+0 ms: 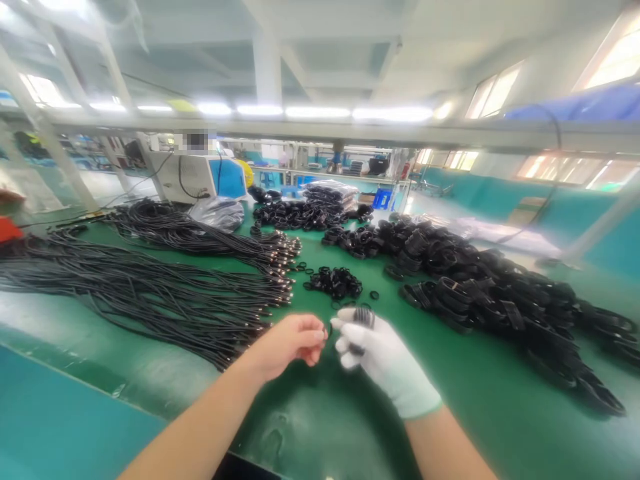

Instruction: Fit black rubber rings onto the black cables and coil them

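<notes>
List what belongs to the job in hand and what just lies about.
Apparently in use:
small black ring at left hand
rings on gloved right hand
loose ring pile

Seemingly lying about:
black cables
heaped black loops
white machine

The view looked out from the wearer's head, above the near side of the green table [287, 433], facing forward and slanting down across it. The left hand [293, 339] and right hand [385, 357] showed close up, over the table's near part. Past the table, the wide view reached the room and ceiling [225, 47].
</notes>
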`<state>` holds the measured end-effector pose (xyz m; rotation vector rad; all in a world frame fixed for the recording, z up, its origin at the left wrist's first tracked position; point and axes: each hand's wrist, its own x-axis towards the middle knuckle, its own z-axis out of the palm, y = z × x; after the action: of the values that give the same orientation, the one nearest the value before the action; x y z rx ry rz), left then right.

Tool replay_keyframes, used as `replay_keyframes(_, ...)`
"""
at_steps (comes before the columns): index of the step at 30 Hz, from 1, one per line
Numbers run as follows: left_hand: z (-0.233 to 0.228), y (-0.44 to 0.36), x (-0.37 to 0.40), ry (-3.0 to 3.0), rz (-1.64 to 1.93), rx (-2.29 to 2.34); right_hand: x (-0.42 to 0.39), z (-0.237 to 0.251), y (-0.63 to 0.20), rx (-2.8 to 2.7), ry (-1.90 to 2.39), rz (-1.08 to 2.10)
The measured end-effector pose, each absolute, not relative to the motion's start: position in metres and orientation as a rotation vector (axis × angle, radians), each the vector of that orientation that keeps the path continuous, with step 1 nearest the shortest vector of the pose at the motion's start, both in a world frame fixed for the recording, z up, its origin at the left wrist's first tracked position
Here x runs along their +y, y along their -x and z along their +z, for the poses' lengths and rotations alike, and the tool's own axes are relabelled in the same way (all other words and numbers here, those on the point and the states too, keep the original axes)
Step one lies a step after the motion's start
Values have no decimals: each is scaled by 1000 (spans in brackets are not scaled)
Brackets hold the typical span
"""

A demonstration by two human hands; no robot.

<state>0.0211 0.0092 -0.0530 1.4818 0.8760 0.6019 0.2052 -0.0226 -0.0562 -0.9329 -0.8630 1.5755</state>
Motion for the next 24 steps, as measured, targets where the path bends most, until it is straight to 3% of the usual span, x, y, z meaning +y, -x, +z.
replay_keyframes(7, -71, -34, -5, -1297, 832, 891, -24, -65, -174, -881, 1042, 1437)
replay_keyframes(10, -71, -33, -10, -1248, 858, 865, -26, -72, -178, -795, 854, 1650)
replay_keyframes(15, -58, -17, -19, -889, 861, 335, -32, -71, -189, -930, 206, 2048)
replay_keyframes(24, -10, 11, -10, -2088, 214, 871, -37, -47, -188, -1196, 638, 1930)
